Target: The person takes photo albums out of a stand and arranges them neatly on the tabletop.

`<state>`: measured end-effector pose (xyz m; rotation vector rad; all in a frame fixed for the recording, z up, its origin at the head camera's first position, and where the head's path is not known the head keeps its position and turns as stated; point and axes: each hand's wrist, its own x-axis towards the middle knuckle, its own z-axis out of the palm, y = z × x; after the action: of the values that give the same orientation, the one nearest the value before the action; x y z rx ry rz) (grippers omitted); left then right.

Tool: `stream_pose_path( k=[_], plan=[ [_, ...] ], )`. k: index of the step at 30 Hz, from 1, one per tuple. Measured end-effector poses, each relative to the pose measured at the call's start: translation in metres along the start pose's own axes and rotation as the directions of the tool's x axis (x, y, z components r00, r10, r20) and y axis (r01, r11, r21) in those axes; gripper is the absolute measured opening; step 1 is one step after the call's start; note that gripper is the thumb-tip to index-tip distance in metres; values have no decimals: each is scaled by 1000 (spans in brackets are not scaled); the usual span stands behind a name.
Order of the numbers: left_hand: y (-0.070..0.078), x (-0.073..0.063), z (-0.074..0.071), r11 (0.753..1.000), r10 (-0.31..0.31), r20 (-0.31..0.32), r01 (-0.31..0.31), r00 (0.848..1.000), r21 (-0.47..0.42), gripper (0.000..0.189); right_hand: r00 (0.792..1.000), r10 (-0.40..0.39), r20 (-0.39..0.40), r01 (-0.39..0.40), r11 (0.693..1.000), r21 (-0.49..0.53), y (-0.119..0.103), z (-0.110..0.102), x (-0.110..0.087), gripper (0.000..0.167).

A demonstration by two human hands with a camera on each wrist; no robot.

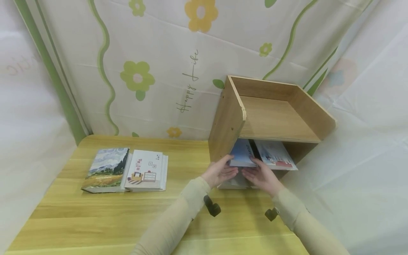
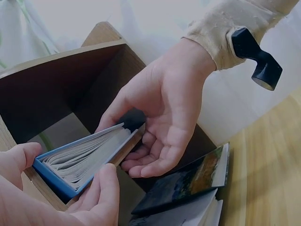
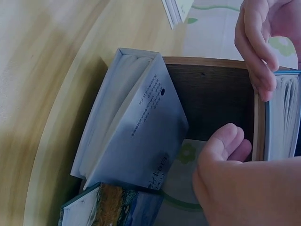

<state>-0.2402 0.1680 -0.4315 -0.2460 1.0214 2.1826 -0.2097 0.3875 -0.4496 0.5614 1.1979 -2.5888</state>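
Note:
A blue hardcover book (image 1: 241,151) lies flat in the middle compartment of a wooden shelf unit (image 1: 225,117), its front edge at the opening. My left hand (image 1: 220,172) grips its left front corner, thumb above and fingers below, as the left wrist view shows. My right hand (image 1: 264,178) holds the right front part, thumb on the cover and fingers curled beneath. In the left wrist view the page edges of the blue book (image 2: 87,157) face out between both hands. A white book (image 1: 275,153) lies right beside it, jutting slightly past the board.
In the lower compartment stand a pale book (image 3: 136,122) and a book with a painted cover (image 3: 117,205). Farther left on the wooden table (image 1: 105,216) lie a landscape-cover book (image 1: 106,168) and a white illustrated book (image 1: 145,170). A flowered curtain (image 1: 159,53) hangs behind.

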Motion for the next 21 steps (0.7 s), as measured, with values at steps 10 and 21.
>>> stream_pose_path(
  k=[10, 21],
  plan=[
    [-4, 1, 0, 1000, 15, 12, -14, 1000, -22, 68, 1000, -6, -18, 6, 1000, 3, 3, 4, -2, 78],
    [-8, 4, -1, 999, 40, -8, -40, 999, -7, 70, 999, -42, -30, 40, 997, -68, 7, 5, 2, 84]
  ],
)
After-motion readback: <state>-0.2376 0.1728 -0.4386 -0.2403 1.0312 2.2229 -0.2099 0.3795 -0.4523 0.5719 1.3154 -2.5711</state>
